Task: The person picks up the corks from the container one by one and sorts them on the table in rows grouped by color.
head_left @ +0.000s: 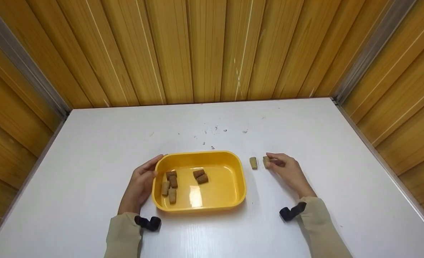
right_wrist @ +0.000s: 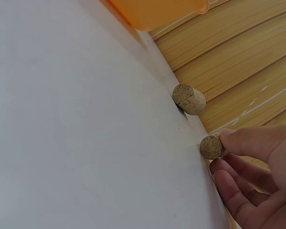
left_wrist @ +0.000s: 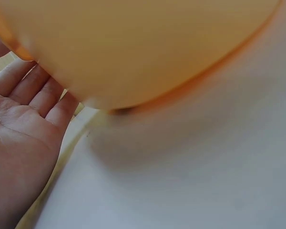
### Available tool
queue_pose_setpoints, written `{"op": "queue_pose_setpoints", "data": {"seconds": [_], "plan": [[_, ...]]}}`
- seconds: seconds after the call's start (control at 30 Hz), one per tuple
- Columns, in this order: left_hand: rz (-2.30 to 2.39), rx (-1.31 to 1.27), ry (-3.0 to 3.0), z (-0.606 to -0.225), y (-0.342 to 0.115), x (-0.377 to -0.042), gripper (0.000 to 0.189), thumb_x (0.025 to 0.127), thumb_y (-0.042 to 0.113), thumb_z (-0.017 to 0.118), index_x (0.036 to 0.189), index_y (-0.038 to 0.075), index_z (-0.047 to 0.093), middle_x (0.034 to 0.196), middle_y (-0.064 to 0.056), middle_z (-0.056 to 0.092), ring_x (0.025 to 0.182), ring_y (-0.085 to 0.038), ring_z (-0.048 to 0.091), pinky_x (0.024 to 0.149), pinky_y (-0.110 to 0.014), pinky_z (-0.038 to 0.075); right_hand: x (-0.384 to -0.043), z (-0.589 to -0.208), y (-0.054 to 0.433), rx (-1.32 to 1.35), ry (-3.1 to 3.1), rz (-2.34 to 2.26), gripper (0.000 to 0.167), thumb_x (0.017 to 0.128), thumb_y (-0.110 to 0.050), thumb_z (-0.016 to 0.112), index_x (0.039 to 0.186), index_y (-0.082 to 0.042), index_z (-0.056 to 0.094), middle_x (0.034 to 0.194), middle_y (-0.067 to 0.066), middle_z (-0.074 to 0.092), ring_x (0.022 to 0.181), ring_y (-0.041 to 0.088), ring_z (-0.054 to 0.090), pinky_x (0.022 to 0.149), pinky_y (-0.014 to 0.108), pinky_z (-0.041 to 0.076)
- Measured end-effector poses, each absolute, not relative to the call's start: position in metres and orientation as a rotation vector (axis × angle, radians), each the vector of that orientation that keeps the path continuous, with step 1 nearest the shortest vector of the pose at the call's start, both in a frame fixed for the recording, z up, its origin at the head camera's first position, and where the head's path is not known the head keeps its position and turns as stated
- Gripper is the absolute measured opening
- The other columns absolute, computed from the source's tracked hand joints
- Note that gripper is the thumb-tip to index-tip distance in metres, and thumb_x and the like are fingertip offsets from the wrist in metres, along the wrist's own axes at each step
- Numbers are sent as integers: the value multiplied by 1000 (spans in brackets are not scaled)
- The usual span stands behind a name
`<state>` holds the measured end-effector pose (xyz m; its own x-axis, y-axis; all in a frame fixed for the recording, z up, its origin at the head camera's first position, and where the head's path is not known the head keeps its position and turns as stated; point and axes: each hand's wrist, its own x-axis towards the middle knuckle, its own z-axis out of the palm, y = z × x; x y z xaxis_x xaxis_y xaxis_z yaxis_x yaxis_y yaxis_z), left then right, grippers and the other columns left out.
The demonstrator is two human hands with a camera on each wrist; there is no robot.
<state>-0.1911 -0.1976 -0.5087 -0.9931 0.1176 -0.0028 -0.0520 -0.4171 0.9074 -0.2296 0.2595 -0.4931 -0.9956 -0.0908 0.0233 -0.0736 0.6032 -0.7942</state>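
Note:
A yellow plastic tub (head_left: 212, 206) stands on the white table, its left wall gripped by my left hand (head_left: 142, 184). In the left wrist view the fingers (left_wrist: 55, 98) lie against the tub's outer side (left_wrist: 148, 57), with the thumb near the rim. To the right of the tub, my right hand (head_left: 287, 172) pinches a light cork stopper (right_wrist: 211, 147) between thumb and fingers, at the tabletop. Another light cork (head_left: 253, 163) lies between that hand and the tub. Inside the tub are two light corks (head_left: 172, 196) and several dark brown corks (head_left: 202, 178).
Small dark crumbs (head_left: 225, 130) are scattered on the white table (head_left: 108, 136) behind the tub. Wood-patterned panels (head_left: 206, 53) enclose the table at the back and both sides. A black strap with a small device (head_left: 292, 211) sits on each wrist.

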Motion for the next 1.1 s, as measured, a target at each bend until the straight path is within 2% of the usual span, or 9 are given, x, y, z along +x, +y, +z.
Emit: {"op": "queue_pose_setpoints", "data": {"seconds": [0.17,0.77,1.1], "plan": [[2569,86,1633,-509,-198,-191,54,85,-11,40,139,-7,44,133,-5,59,125,-16,54,104,-26,45,-231,-494,259,-144,2821,-1352,44,90,-24,66,131,-10,60,121,16,65,106,29,62,96,40,47],[2580,56,1624,-509,-197,-192,55,84,-12,40,139,-6,45,133,-7,59,126,-16,54,105,-25,44,-232,-496,259,-90,2773,-1337,54,90,-33,64,136,-6,54,127,20,60,119,35,56,108,48,39],[2584,33,1643,-508,-196,-192,56,84,-12,38,139,-7,44,133,-5,60,126,-16,54,104,-25,45,-231,-495,259,-75,2751,-1354,51,92,-29,62,137,-5,53,127,19,60,117,33,56,106,46,41]]}}
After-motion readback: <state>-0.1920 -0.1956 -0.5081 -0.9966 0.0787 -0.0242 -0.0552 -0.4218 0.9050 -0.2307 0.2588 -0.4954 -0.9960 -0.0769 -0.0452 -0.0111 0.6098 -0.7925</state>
